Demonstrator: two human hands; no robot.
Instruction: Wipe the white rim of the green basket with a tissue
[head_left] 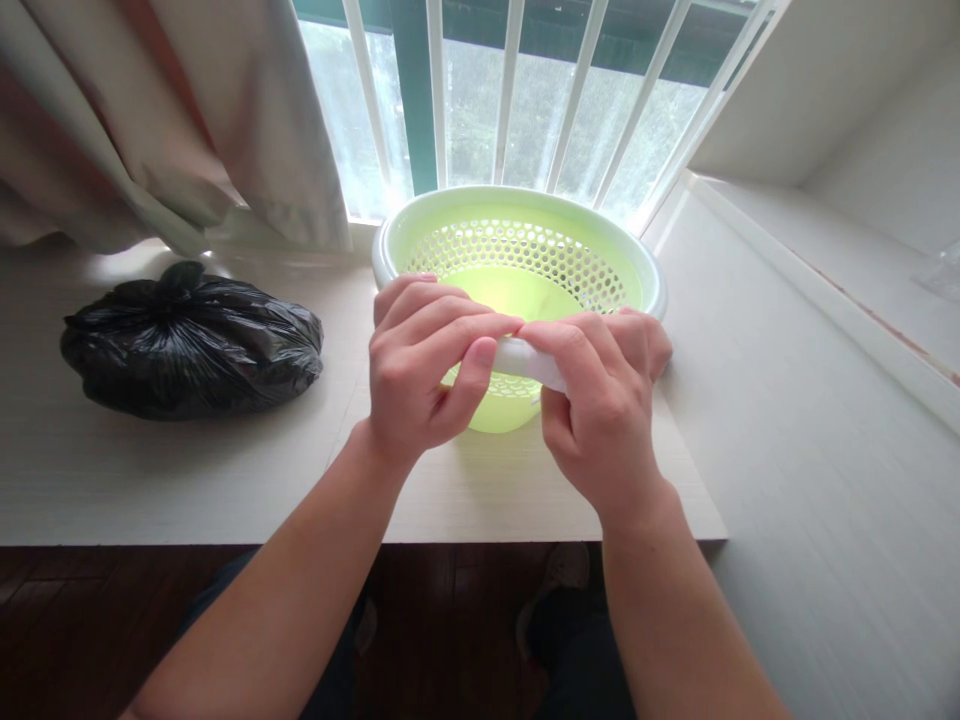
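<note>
A light green plastic laundry basket (495, 285) with a pale rim and rows of round holes stands near the edge of the pale surface. My left hand (427, 360) is closed on its near rim, fingers lying over the top and thumb on the near side. Beside it, my right hand (604, 385) closes on the same rim, with the thumb tucked below. The two index fingertips almost meet. A short pale stretch of rim shows between the hands. Parts of the basket's near wall are hidden behind them.
A knotted black plastic bag (191, 345) lies to the left on the pale ledge (187, 480). Behind are a curtain (247, 130) and a window with white bars (510, 90). A pale panel (810, 430) rises at the right. Dark floor and my feet show below.
</note>
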